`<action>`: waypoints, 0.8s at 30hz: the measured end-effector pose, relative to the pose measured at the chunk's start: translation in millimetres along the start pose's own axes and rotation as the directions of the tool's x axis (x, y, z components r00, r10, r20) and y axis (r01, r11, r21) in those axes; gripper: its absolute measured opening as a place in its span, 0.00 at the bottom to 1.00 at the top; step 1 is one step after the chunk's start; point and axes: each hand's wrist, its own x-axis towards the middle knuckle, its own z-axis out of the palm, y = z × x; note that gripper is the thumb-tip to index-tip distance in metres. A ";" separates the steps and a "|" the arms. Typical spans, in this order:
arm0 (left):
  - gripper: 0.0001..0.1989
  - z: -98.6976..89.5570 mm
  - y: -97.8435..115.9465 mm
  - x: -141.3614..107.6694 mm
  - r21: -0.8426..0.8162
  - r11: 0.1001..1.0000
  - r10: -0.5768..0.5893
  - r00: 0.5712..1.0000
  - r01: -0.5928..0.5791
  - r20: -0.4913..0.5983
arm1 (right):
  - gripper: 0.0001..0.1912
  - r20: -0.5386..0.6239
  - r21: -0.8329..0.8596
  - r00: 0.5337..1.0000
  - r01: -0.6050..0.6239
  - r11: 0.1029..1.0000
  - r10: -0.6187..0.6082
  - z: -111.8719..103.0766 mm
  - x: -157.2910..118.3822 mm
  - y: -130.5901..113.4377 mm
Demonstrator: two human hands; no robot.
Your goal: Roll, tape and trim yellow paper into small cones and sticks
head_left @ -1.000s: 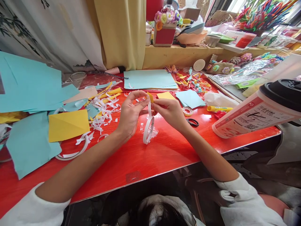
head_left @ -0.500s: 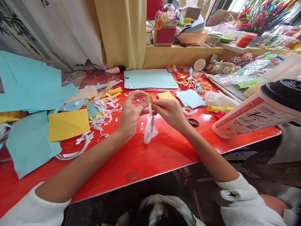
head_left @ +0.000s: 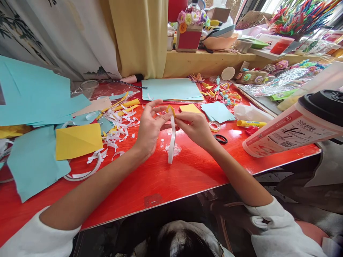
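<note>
Above the middle of the red table, my left hand (head_left: 149, 127) and my right hand (head_left: 195, 129) meet with fingertips pinched. Between them is a small folded piece of yellow paper (head_left: 170, 108). My right thumb and finger grip its right side. The left thumb presses the end of a white tape, which looks double-sided, against it. From there the tape roll (head_left: 172, 148) hangs down, seen nearly edge-on. Fingers hide part of the paper. Just right of my right hand lie a small tape roll (head_left: 214, 126) and black-handled scissors (head_left: 220, 139), their blades hidden.
White paper scraps (head_left: 118, 125), a yellow sheet (head_left: 79, 142), blue sheets (head_left: 34, 160) and a larger tape ring (head_left: 92, 171) lie left. Behind my hands is a stack of blue paper (head_left: 171, 89). A tall lidded cup (head_left: 289, 128) leans at the right beside a yellow glue tube (head_left: 250, 124).
The hanging tape roll has turned from showing its round opening to nearly edge-on. Both hands have stayed almost in place, still pinching the yellow paper and tape.
</note>
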 end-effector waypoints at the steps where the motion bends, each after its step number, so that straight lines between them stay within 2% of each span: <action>1: 0.14 0.1 0.2 0.2 -0.007 1.000 -0.017 1.000 0.017 0.010 | 0.14 -0.002 -0.003 1.000 0.000 1.000 0.000 -0.1 -0.1 -0.2; 5: 0.10 -0.2 2.1 1.1 -0.054 0.997 -0.049 0.997 0.052 0.061 | 0.14 -0.015 -0.003 1.000 0.005 1.000 -0.005 -1.2 -0.1 -0.8; 13: 0.11 -0.6 11.0 1.9 -0.018 0.996 -0.084 0.995 0.085 0.045 | 0.14 0.010 0.074 1.000 -0.008 0.997 0.007 -2.7 0.1 -2.7; 24: 0.11 -1.4 7.0 -1.2 0.012 0.999 -0.054 0.995 0.053 0.082 | 0.13 0.000 0.125 1.000 -0.028 0.992 0.028 -2.6 -0.1 -1.4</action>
